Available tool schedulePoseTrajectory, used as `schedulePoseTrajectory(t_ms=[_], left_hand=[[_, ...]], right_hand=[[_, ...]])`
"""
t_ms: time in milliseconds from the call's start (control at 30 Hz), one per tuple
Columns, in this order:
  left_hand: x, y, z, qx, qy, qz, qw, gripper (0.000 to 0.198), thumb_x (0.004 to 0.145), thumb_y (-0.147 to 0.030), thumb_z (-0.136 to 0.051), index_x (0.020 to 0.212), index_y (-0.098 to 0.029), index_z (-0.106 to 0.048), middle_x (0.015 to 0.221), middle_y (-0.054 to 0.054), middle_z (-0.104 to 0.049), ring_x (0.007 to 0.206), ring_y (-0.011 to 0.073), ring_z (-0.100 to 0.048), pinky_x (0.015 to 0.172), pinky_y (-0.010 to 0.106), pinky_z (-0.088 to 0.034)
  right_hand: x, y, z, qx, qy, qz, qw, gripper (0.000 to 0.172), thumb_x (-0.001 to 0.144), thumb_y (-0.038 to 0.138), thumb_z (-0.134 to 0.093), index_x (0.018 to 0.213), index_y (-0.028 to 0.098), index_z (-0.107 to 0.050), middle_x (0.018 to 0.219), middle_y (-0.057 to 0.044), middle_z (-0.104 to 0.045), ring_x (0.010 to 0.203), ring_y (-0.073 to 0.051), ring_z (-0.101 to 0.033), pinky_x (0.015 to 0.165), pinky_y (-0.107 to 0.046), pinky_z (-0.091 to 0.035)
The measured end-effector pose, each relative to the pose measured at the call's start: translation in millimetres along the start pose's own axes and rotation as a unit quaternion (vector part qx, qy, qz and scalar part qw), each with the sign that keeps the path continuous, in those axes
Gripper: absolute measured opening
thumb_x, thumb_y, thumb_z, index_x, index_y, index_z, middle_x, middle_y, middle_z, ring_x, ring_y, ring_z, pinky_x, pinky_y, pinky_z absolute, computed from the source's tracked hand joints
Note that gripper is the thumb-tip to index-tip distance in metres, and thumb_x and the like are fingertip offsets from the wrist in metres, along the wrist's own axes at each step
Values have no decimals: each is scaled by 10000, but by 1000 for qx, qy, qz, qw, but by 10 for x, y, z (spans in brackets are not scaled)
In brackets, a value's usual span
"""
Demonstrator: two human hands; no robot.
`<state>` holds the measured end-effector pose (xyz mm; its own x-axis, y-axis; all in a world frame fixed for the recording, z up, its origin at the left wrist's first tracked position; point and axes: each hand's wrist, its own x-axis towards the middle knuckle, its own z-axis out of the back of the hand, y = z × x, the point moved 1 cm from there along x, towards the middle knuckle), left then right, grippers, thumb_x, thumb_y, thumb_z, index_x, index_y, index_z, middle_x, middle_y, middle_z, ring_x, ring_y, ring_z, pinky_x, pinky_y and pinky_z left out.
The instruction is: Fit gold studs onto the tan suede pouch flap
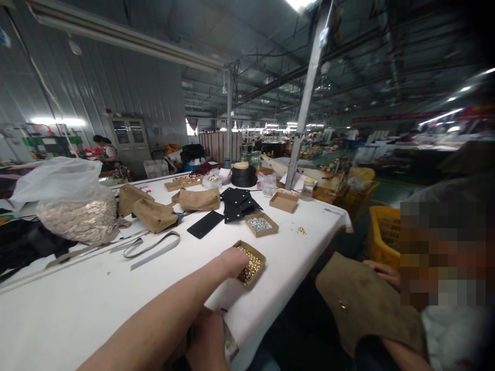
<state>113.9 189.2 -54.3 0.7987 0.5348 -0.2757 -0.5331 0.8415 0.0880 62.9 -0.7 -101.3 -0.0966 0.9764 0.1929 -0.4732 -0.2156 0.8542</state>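
My left hand (234, 260) reaches across the white table (96, 304) into a small cardboard box of gold studs (252, 265). Its fingers are bunched and pressed down among the studs, and what they pinch is hidden. My right hand (207, 337) stays low at the table's near edge, closed round a dark item with a shiny metal part (230, 346) that I cannot name. A second box, holding silver studs (261, 224), stands just beyond, and a few loose gold studs (301, 230) lie near the right edge.
Black leather pieces (236, 203), tan pouches (154, 214), a grey strap (152, 247) and a plastic bag of metal parts (79, 219) lie farther back. A co-worker at right holds a tan leather piece (367, 304). A yellow crate (382, 232) sits on the floor beyond the table.
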Motion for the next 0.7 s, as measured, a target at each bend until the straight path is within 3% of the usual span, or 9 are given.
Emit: schedulePoseTrajectory(t_ms=[233, 400, 467, 567, 633, 700], left_hand=[[-1, -32, 105, 2, -61, -34, 998, 88, 931, -134, -749, 985, -111, -814, 1019, 148, -847, 1000, 296, -812, 931, 440, -673], [-219, 160, 608, -61, -144, 1, 988, 238, 937, -65, -600, 952, -79, -837, 1072, 247, -805, 1051, 365, -781, 964, 482, -635], [-491, 320, 837, -110, -174, 35, 978, 279, 955, -86, -562, 1001, -70, -838, 1120, 257, -789, 1093, 368, -763, 996, 486, -613], [-1118, 511, 1028, -204, -212, 94, 951, 345, 1002, -137, -521, 1132, -121, -840, 1172, 178, -804, 1126, 288, -742, 1067, 419, -559], [-1639, 530, 994, -274, -222, 146, 924, 336, 1014, -216, -558, 1191, -158, -838, 1131, 117, -829, 1034, 235, -749, 1005, 366, -570], [-2172, 438, 819, -352, -213, 202, 889, 330, 997, -278, -598, 1189, -154, -836, 1012, 88, -844, 892, 207, -758, 853, 325, -601]], right_hand=[[-21, -16, -20, -21, -14, 11, 1000, 199, 967, 411, -677, 939, 259, -802, 908, -40, -851, 880, -250, -825, 651, -268, -423], [-49, -51, 14, -52, -32, 53, 997, 94, 924, 302, -668, 906, 223, -715, 831, -52, -806, 752, -211, -767, 651, -251, -428], [-77, -51, 40, -29, -55, 89, 994, 58, 888, 264, -663, 896, 213, -690, 800, -54, -778, 728, -215, -751, 646, -270, -426], [-136, -29, 99, 38, -64, 154, 985, 92, 968, 257, -623, 973, 204, -698, 844, -60, -760, 792, -221, -748, 692, -294, -470], [-186, -15, 144, 96, -73, 211, 970, 150, 1063, 275, -582, 1041, 206, -714, 927, -66, -772, 873, -216, -759, 761, -305, -530], [-248, -17, 184, 144, -115, 260, 948, 197, 1112, 270, -549, 1146, 214, -735, 1071, -80, -804, 1004, -221, -785, 876, -331, -591]])
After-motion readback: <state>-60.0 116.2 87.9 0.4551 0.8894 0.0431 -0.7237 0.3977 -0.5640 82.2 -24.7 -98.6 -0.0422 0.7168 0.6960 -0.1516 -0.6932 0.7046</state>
